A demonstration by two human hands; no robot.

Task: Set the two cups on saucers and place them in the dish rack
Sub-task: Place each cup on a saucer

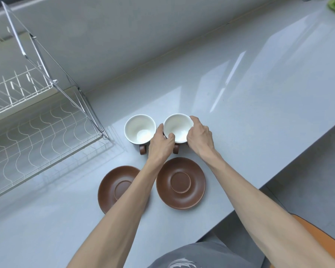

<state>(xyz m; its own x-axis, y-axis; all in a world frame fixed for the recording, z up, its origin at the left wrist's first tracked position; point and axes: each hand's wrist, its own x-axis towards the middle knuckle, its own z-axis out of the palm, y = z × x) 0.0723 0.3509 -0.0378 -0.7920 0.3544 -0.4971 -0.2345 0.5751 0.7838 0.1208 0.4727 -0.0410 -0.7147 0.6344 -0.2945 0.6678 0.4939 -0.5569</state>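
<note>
White-lined right cup [178, 127] sits clamped between my left hand [160, 144] and right hand [199, 137]; I'd lift straight, then centre it on the right saucer [180, 183].

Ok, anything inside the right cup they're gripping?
Nothing visible: the right cup shows a bare white interior. The left hand thumb covers a bit of its near rim.

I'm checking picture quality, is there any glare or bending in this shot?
Head view: bright window glare streaks the counter right of the cups; wide-angle distortion bows the rack and counter edge; the hands and right cup stay sharp.
</note>
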